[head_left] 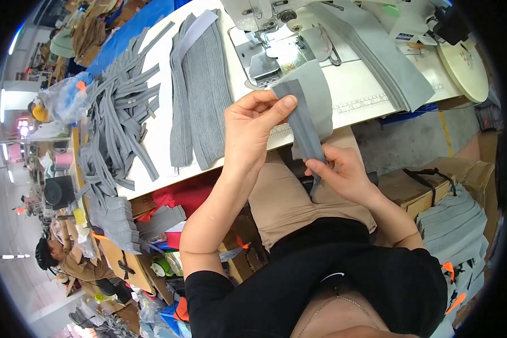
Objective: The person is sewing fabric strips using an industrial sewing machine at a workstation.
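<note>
A dark grey fabric strip (302,121) is stretched between my two hands, in front of the table's edge. My left hand (257,121) pinches its upper end between thumb and fingers. Lower down, my right hand (343,173) grips the same strip with thumb and fingertips. A lighter grey fabric panel (318,93) hangs behind the strip from the sewing machine's bed. The sewing machine (265,59) stands just beyond my hands, its needle area brightly lit. Where the strip's lower end goes is partly hidden by my right hand.
Stacked grey strips (203,90) lie left of the machine, with a tangled heap of strips (115,107) farther left. Long grey panels (372,62) rest at the right. Folded grey pieces (453,225) sit by a cardboard box (428,188). Another person (76,259) works at far left.
</note>
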`<state>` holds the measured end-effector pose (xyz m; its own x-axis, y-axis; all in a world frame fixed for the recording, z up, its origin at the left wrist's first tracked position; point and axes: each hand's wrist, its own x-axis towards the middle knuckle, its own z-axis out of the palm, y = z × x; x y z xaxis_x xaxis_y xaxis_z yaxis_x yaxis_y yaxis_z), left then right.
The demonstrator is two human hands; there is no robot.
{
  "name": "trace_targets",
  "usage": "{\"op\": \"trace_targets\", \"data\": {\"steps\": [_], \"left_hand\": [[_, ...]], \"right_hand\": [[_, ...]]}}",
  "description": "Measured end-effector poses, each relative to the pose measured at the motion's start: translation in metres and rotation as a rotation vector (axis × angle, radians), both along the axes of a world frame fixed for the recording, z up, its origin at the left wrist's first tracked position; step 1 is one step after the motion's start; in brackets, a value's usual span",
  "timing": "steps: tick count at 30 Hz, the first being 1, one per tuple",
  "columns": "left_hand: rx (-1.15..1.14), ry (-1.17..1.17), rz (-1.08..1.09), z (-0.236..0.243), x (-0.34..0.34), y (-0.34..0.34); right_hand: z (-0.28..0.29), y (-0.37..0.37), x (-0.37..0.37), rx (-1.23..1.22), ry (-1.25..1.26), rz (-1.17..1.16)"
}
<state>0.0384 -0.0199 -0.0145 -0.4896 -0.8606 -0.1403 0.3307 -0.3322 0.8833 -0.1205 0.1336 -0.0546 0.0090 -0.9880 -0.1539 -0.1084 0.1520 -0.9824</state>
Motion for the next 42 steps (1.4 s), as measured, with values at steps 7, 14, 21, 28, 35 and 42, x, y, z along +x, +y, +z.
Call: {"op": "trace_targets", "data": {"steps": [7,14,21,28,35,42], "left_hand": [[0.057,-0.008,0.011,-0.002,-0.002,0.003],[-0.120,-0.190,-0.056,-0.006,-0.008,0.012],[-0.105,-0.147,-0.130,-0.012,-0.017,0.005],[-0.051,-0.152,-0.137,-0.025,-0.023,-0.010],[-1.004,-0.721,-0.038,-0.024,-0.015,-0.020],[-1.143,-0.712,-0.108,-0.030,-0.016,-0.029]], "right_hand": [[-0.002,-0.011,-0.005,-0.334,0.501,-0.116],[0.074,-0.058,-0.039,-0.850,0.939,-0.425],[0.080,-0.090,-0.068,-0.555,0.700,0.053],[0.071,-0.117,-0.073,-0.431,0.663,0.050],[0.043,-0.179,-0.078,-0.103,0.774,0.188],[0.042,-0.200,-0.062,-0.065,0.941,0.123]]}}
